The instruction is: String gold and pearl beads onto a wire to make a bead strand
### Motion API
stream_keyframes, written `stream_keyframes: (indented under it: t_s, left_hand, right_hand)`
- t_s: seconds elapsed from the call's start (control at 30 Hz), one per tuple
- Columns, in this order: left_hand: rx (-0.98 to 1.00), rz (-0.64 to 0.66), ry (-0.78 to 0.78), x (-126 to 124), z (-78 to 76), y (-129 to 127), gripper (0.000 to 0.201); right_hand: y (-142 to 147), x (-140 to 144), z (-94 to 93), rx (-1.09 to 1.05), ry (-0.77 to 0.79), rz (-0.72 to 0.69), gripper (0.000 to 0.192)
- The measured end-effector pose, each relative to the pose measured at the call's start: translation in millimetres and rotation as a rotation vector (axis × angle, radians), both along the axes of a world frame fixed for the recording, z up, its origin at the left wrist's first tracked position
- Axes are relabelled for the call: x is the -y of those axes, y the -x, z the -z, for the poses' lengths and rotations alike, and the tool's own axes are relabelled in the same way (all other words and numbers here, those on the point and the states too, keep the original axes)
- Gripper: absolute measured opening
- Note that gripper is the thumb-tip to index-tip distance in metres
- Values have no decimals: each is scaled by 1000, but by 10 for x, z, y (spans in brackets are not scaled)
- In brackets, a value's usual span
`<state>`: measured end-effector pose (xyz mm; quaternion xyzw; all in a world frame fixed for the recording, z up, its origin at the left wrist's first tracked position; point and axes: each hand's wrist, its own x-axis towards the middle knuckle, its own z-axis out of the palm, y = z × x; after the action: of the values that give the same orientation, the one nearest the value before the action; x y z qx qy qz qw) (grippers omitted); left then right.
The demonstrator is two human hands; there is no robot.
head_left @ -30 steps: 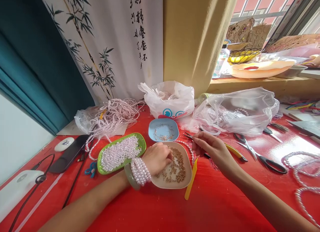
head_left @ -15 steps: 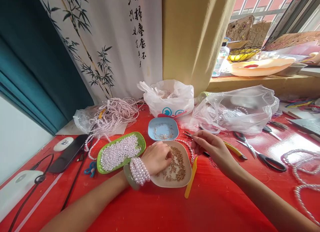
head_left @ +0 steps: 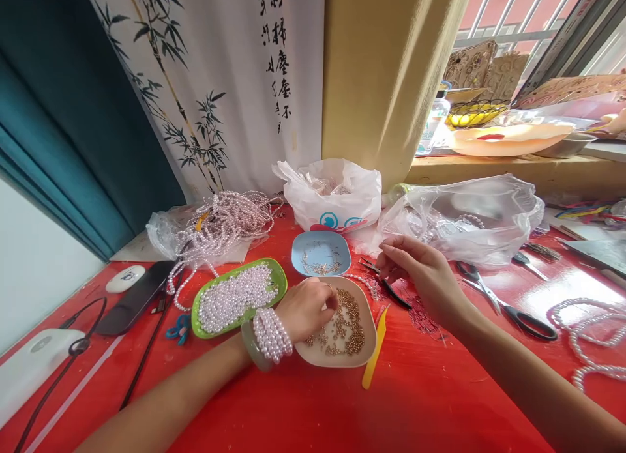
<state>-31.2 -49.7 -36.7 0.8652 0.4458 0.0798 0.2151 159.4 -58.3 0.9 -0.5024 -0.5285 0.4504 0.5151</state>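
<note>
My left hand point(head_left: 308, 306) rests in the beige dish point(head_left: 362, 355) of small gold beads, fingertips pinched among the beads. Several pearl bracelets and a green bangle ring that wrist. My right hand point(head_left: 420, 274) hovers right of the dish, fingers pinched on a thin pearl strand point(head_left: 364, 281) that runs down to the dish's rim. Left of the beige dish sits a green dish point(head_left: 278, 290) heaped with white pearls. Behind it stands a blue dish point(head_left: 337, 244) with small gold findings.
A yellow tool point(head_left: 374, 352) lies right of the beige dish; black pliers point(head_left: 394, 293) and scissors point(head_left: 508, 306) lie farther right. Pearl strands point(head_left: 225, 221) pile at the back left, plastic bags point(head_left: 337, 195) behind. Pearl loops point(head_left: 587, 342) lie far right. Black cables and a white device sit at the left.
My right hand has lifted and moved slightly back and right, drawing the strand with it. My left hand stays in the bead dish. The view shifted a little.
</note>
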Motion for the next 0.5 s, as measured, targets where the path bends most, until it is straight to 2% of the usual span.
stream_keyframes:
  t_s: [0.2,0.3,0.5]
  left_hand:
    - [22,-22,12,9,9,43,17]
    - [52,-34,-4,-57,-41,93,18]
    - [101,-151,-142,-495,-257,199,14]
  right_hand:
    - [67,-32,0,-6,-22,-21,18]
    - [75,-36,47,21,-24,-39,19]
    - [175,-4,191,-26,36,-36,22]
